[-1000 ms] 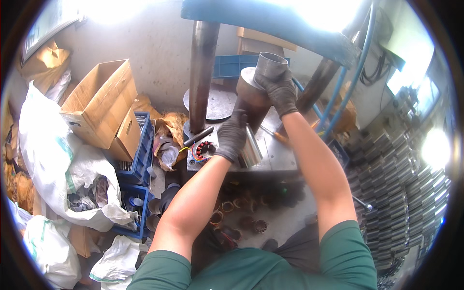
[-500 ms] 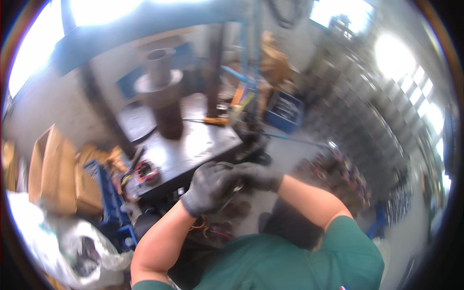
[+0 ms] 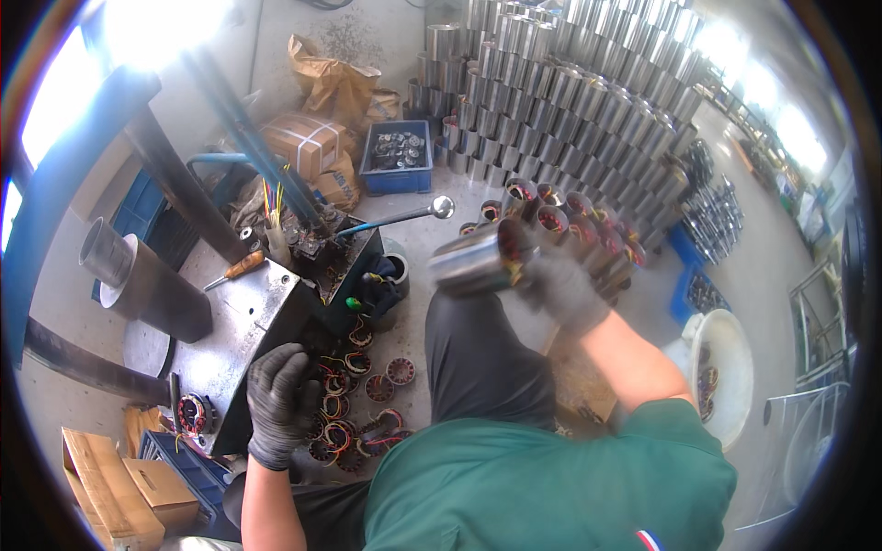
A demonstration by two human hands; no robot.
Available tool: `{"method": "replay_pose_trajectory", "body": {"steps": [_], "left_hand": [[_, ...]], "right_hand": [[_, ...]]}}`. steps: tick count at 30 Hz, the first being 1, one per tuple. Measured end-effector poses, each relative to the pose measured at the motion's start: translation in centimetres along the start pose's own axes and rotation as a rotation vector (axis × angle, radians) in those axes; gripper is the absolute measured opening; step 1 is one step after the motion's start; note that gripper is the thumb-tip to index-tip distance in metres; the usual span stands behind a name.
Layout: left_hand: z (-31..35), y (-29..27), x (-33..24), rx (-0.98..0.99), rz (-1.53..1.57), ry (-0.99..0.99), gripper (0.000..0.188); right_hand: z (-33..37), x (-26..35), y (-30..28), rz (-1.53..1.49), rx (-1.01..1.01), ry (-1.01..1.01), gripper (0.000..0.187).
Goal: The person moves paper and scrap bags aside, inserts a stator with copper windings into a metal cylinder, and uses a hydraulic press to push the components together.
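My right hand point(image 3: 562, 283), in a dark grey glove and blurred by motion, grips one end of a shiny steel cylinder point(image 3: 467, 264). The cylinder lies tilted on its side above my right knee, and coloured wires show at the end by the glove. My left hand point(image 3: 283, 395), gloved too, hovers by the near edge of the metal press table point(image 3: 213, 367). Its fingers are loosely bent, the thumb stands apart, and I see nothing in it. Several wound stators point(image 3: 378, 387) with coloured wires lie on the floor right of that hand.
On the table stand a tall dark cylinder point(image 3: 158, 294) and a screwdriver point(image 3: 237, 270). A ball-ended lever point(image 3: 395, 220) juts out to the right. Stacked steel tubes point(image 3: 551, 119) fill the back, beside a blue bin point(image 3: 397, 184). A white tub point(image 3: 730, 404) stands at the right.
My view has swung to the right. The two hands, together in front of me before, are now apart: the left by the table, the right farther right with the steel cylinder in it.
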State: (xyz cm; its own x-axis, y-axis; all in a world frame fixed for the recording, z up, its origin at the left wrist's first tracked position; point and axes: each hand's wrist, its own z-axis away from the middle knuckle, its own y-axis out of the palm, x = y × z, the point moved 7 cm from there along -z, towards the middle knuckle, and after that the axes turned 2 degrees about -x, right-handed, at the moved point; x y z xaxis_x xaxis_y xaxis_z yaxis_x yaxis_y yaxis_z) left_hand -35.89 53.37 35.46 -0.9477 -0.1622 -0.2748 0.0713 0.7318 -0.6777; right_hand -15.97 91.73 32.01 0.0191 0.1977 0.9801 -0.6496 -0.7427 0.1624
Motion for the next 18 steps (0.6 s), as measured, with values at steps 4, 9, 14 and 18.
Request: {"method": "replay_pose_trajectory", "body": {"steps": [4, 9, 14, 18], "left_hand": [[1.1, -1.2, 2.6, 0.048, -0.064, -0.109, 0.037], [2.9, -3.9, 7.4, -0.020, -0.194, -0.330, 0.030], [7.0, -9.1, 13.5, -0.107, -0.579, -0.522, 0.032], [11.8, -11.8, 18.0, 0.037, -0.676, -0.918, 0.046]], "right_hand": [[-6.3, -3.9, -9.1, 0.127, -0.329, 0.051, 0.016], [-13.1, -12.7, -12.4, -0.064, -0.703, 0.310, 0.013], [-19.9, -19.7, -14.9, -0.018, -1.000, 0.371, 0.028], [-21.8, -22.7, -16.9, 0.223, -1.086, 0.336, 0.043]]}}
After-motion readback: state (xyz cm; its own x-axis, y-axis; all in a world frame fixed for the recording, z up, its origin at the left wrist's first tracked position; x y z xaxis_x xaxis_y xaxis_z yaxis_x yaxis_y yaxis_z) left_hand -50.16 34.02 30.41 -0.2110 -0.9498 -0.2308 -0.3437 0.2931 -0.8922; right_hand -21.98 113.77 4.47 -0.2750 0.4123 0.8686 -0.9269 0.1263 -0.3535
